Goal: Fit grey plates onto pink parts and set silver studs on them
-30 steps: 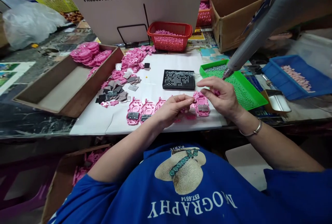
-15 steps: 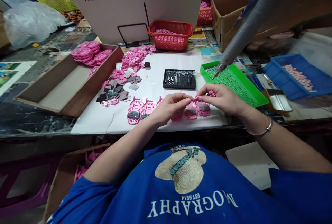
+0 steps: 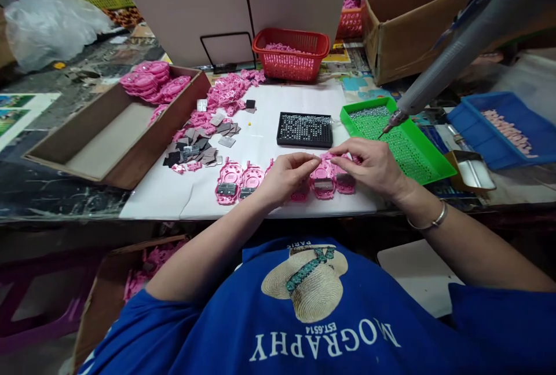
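My left hand (image 3: 287,178) is closed in a pinch over a row of pink plastic casings, its fingertips at the top of one casing (image 3: 322,175). Opposite it, my right hand (image 3: 372,167) pinches thumb and forefinger at the same spot, where a small pink plastic part (image 3: 325,156) shows between the two hands. Whatever lies inside the left pinch is too small to make out. Each visible casing, such as the leftmost one (image 3: 229,177), carries a grey metal plate (image 3: 226,189) across its lower half. My left hand and forearm hide the middle casings.
Behind the row lies a black tray of screws (image 3: 304,130). An electric screwdriver (image 3: 408,102) hangs over a green perforated tray (image 3: 406,155). At left are loose grey plates (image 3: 202,146), pink parts (image 3: 228,94) and a cardboard tray (image 3: 99,137). A red basket (image 3: 291,65) stands behind.
My fingertips have come down slightly onto the top of the casing, and more of that casing shows between my hands. The whole view has shifted a little.
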A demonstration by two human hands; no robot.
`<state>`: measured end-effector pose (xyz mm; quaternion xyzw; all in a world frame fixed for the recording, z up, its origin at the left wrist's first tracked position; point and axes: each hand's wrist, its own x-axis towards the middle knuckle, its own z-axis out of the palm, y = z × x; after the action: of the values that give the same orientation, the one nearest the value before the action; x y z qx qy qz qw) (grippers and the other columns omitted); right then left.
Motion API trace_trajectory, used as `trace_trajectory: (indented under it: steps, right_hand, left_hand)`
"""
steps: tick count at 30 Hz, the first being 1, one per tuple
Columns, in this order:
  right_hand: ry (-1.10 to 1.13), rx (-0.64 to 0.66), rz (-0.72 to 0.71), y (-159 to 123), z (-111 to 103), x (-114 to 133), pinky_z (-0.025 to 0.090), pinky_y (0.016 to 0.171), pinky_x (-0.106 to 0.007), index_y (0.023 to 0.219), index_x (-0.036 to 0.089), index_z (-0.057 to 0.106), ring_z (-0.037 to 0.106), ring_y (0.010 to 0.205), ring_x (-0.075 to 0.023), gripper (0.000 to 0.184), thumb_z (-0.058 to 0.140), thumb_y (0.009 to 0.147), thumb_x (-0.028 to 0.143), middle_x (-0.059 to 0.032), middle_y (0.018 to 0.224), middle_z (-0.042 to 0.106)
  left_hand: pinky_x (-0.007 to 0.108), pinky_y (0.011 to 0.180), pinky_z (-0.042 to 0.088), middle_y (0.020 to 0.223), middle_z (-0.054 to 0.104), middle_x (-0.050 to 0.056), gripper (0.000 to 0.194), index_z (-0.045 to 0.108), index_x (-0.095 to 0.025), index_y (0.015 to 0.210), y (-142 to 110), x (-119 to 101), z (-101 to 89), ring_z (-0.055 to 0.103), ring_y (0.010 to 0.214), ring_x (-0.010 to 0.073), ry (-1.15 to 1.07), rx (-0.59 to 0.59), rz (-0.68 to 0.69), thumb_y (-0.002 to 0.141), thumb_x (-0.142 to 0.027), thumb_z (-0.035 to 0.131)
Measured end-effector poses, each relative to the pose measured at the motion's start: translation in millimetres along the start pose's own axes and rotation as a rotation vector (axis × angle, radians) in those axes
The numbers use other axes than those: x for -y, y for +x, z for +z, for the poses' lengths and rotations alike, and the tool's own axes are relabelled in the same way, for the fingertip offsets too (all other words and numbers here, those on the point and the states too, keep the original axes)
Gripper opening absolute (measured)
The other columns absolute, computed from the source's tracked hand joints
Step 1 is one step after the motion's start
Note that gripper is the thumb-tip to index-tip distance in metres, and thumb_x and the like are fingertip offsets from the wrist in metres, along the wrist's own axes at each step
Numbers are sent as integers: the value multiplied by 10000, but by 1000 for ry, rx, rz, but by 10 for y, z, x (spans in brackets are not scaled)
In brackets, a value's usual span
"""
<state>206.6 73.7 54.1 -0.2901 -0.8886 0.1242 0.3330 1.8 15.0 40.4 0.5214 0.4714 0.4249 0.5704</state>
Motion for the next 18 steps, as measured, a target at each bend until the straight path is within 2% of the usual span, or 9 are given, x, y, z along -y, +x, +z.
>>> trace_trajectory:
  steps: [2,3,6,8,11,18]
  right_hand:
    - [-27,-1,76,8,31,-34,516,719,-286,868,158,727,679,749,-157,81,662,868,207,-55,837,744]
    - [-46,12,95,10,54,-51,514,723,-290,859,155,726,679,756,-162,81,660,864,200,-59,839,743]
    - [-110,86,105,14,145,-89,506,729,-301,857,142,725,676,781,-179,115,628,873,201,-76,863,737]
    - [-158,147,105,19,209,-97,495,702,-301,855,138,730,668,770,-183,155,605,890,222,-83,869,731]
    - [-228,219,117,34,278,-93,469,661,-295,846,135,740,659,752,-182,213,580,915,257,-87,861,725]
    - [-306,328,187,81,302,-78,427,668,-283,879,149,744,635,777,-161,214,569,929,261,-77,899,716]
  left_hand:
    - [212,580,408,760,671,30,265,689,-130,1029,-44,18,16,564,618,106,319,-41,138,910,-345,590]
    - [232,632,432,828,701,60,260,691,-131,1074,-72,22,35,609,695,135,514,-25,194,923,-306,572]
    - [280,666,452,883,722,98,268,662,-138,1154,-142,13,119,665,765,202,1065,115,269,941,-189,508]
    - [298,637,457,888,716,105,287,637,-130,1162,-156,-2,170,681,748,227,1280,176,278,932,-124,466]
    - [315,616,469,850,704,110,262,637,-115,1086,-134,-21,208,695,740,253,1403,214,278,919,-85,438]
    - [320,654,476,826,690,113,224,653,-114,976,-95,-51,209,701,782,254,1440,265,261,922,-87,437]
